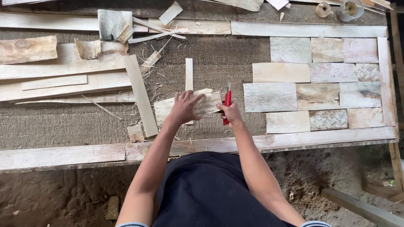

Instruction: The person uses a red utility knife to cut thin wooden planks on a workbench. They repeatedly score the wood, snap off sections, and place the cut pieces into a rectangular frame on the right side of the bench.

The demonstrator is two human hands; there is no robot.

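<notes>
My left hand point(184, 108) lies flat with spread fingers on a pale, thin wood piece point(209, 102) that rests on the grey work surface point(84, 126). At the right end of that piece, my right hand point(230, 113) grips a red utility knife point(227, 99), blade end pointing away from me. To the right, several rectangular wood tiles point(270, 97) lie fitted together in rows inside a frame of pale boards point(311, 29).
Loose boards and offcuts point(63, 75) pile up at the left, with a narrow strip point(189, 73) standing behind my hand. A long plank point(63, 154) runs along the near edge. A tape roll point(323, 9) and a cup point(350, 9) sit far right. Dirt floor lies below.
</notes>
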